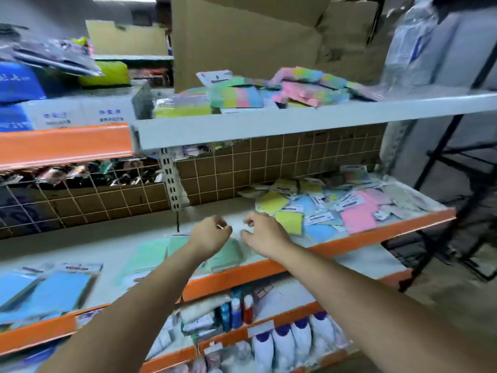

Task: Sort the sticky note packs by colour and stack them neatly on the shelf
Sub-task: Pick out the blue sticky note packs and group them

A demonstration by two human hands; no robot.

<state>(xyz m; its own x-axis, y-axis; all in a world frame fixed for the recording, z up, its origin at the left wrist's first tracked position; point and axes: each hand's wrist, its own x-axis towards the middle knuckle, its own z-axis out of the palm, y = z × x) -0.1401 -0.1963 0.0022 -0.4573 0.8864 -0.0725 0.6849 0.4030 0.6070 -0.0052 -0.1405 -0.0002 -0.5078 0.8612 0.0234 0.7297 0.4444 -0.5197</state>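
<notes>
Blue rectangular sticky note packs in clear wrappers lie at eight o'clock on the grey shelf with the orange front lip. Pale green sticky note packs sit beside them toward the centre, partly under your forearms. Your left hand hovers just above the green packs, fingers curled under; blur hides whether its grip has hold of anything. Your right hand is just beside it, fingers loosely bent and spread, holding nothing. At three o'clock, a loose unsorted heap of yellow, blue and pink sticky note packs covers the same shelf. At one o'clock, multicoloured sticky note packs lie on the grey upper shelf before a brown cardboard box.
</notes>
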